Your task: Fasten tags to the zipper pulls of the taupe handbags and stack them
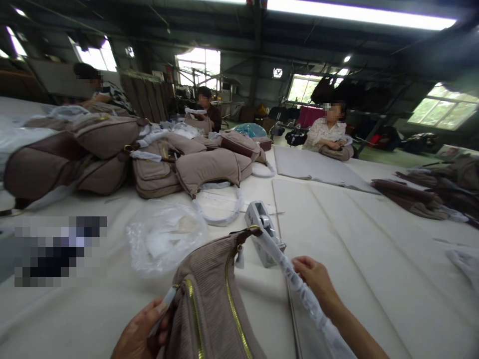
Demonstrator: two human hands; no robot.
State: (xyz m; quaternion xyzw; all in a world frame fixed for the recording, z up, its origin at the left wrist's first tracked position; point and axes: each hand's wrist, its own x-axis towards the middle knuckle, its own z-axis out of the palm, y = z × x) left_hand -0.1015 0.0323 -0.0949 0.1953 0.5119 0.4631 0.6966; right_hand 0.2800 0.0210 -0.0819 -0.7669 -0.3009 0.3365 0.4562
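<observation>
My left hand (139, 330) grips the edge of a taupe ribbed handbag (204, 304) with a gold zipper, held over the tabletop (93, 319). My right hand (312, 281) pinches its plastic-wrapped strap (282, 257), just beside a tape dispenser (264, 232) and near a crumpled plastic bag (164, 237).

A pixelated patch (60, 252) on the bench (86, 319) hides whatever lies there; the ribbed handbag (207, 304), its plastic-wrapped strap (288, 267) and the left hand (138, 331) run off the bottom edge.
</observation>
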